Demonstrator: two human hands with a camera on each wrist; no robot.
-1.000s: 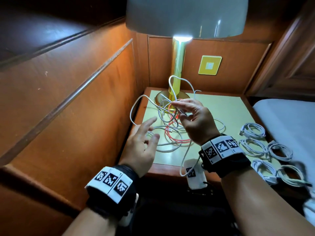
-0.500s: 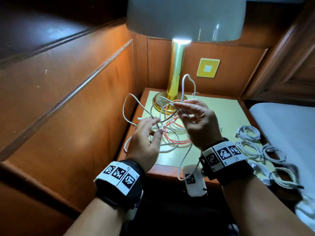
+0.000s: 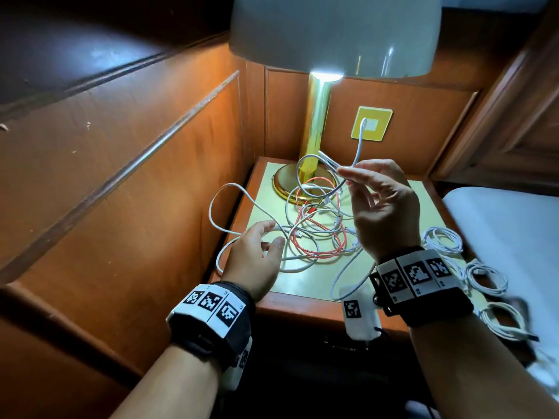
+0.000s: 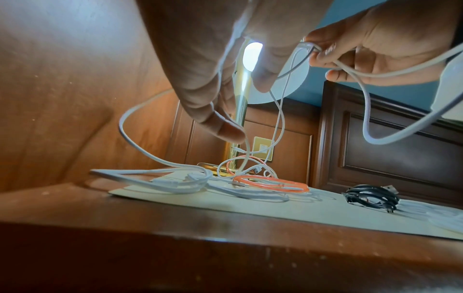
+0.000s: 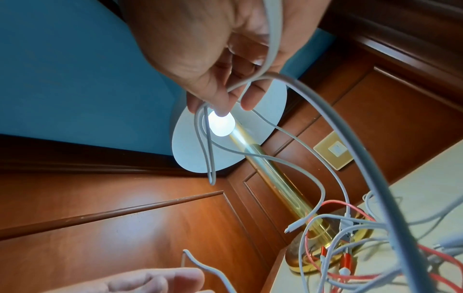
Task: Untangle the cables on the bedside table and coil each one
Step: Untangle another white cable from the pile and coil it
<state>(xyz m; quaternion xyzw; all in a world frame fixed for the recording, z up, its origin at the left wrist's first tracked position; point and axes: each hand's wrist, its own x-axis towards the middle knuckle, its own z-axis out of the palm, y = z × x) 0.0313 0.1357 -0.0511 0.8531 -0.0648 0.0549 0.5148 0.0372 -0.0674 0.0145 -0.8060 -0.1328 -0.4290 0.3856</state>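
Note:
A tangle of white cables (image 3: 305,234) and one red cable (image 3: 320,252) lies on the bedside table (image 3: 302,306) in front of the lamp base. My right hand (image 3: 348,176) is raised above the tangle and pinches folded loops of a white cable (image 3: 360,140) between thumb and fingers; the right wrist view shows that pinch (image 5: 215,107) with a loop hanging below it. My left hand (image 3: 272,237) hovers low at the table's left front edge, fingers relaxed and spread. A white strand (image 4: 246,150) runs past its fingertips without being gripped.
A brass lamp (image 3: 314,131) stands at the table's back left under a wide shade. Several coiled white cables (image 3: 441,237) and a coiled black one (image 4: 371,196) lie on the right side. A wooden wall panel (image 3: 136,192) borders the left, a white bed (image 3: 508,225) the right.
My right hand has lifted its white cable loops higher and further right. My left hand has dropped down and left, away from the right hand, to the table's front edge.

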